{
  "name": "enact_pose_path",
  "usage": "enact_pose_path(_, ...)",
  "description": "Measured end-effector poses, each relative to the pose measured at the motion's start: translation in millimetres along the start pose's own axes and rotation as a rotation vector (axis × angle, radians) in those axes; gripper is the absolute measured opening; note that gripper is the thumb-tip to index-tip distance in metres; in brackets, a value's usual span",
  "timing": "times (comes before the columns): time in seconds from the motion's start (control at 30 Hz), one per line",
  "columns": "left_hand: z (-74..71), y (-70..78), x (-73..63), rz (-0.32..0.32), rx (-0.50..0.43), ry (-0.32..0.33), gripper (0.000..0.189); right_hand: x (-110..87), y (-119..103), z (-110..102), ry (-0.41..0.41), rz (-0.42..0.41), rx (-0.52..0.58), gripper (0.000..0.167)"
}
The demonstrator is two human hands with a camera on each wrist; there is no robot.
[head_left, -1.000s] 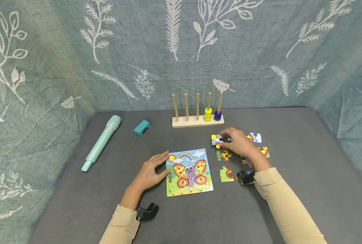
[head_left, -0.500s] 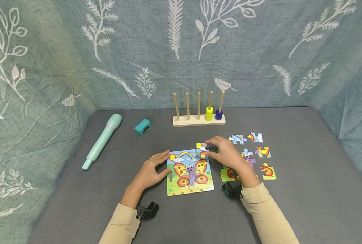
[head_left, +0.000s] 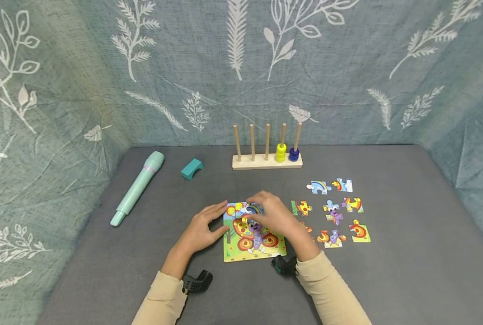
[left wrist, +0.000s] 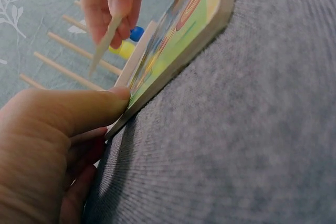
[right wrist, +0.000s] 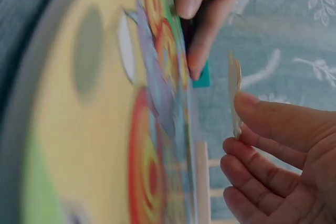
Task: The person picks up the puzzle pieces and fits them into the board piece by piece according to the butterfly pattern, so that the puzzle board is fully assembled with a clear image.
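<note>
Enclosed at the back and both sides by hanging grey-green fabric (head_left: pixel 208 54), printed with white leaves and feathery sprigs (head_left: pixel 236 40), creased in places. Floored by a dark grey, finely textured desk (head_left: pixel 420 271). Lit softly, tinted warmer toward the left corner.

Before me the tabletop (head_left: pixel 412 271) is dark grey. Over on my left a mint-green microphone (head_left: pixel 137 188) lies slanted, a teal block (head_left: pixel 190 168) near it. A wooden peg rack (head_left: pixel 249 165) stands towards the back. Nearer me lies the butterfly board (head_left: pixel 249 257), with loose puzzle pieces (head_left: pixel 360 233) spread to its right.
</note>
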State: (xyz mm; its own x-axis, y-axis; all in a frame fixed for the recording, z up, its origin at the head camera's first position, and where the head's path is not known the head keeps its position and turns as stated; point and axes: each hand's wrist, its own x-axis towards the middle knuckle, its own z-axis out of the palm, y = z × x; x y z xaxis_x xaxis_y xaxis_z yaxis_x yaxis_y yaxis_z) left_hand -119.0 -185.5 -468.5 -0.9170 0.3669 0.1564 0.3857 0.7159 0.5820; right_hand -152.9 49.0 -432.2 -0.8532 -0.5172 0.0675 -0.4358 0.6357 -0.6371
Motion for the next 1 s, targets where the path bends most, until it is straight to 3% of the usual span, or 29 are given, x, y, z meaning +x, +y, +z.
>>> enact_pose_path(0.5, -1.3, 0.4, -0.4, 0.003, -0.020, 0.002, 0.059, 11.0, -1.7, 29.5, -0.001, -0.037, -0.064, 0.040)
enact_pose_path(0.87, 0.5, 0.1, 0.5, 0.014, -0.023, 0.011, 0.058, 8.8, -0.6, 32.8, 0.020, -0.060, -0.094, 0.039)
enact_pose_path(1.0, 1.0, -1.1, 2.8, 0.022, -0.029, 0.041, 0.055, 10.3, 0.4, 32.9, 0.003, -0.068, -0.100, 0.041)
